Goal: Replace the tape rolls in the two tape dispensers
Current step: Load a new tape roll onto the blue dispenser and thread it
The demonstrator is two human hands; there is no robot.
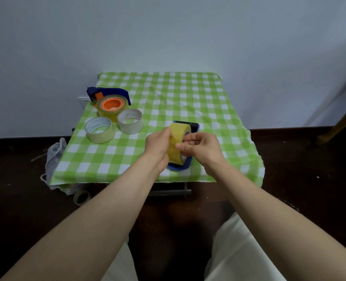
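Observation:
A yellowish tape roll (177,138) stands on edge in a blue tape dispenser (180,166) near the table's front middle. My left hand (158,146) grips the roll from its left side. From the right, my right hand (200,147) pinches at the roll's face with curled fingers. The dispenser's dark cutter end (192,125) pokes out behind the roll. A second blue dispenser (109,94) with an orange hub and a tape roll (112,107) lies at the table's back left.
Two nearly used-up clear rolls (100,129) (130,121) stand in front of the second dispenser on the green checked cloth (188,94). Below the table's left front corner, a white bag (54,155) and another roll (82,197) lie on the dark floor.

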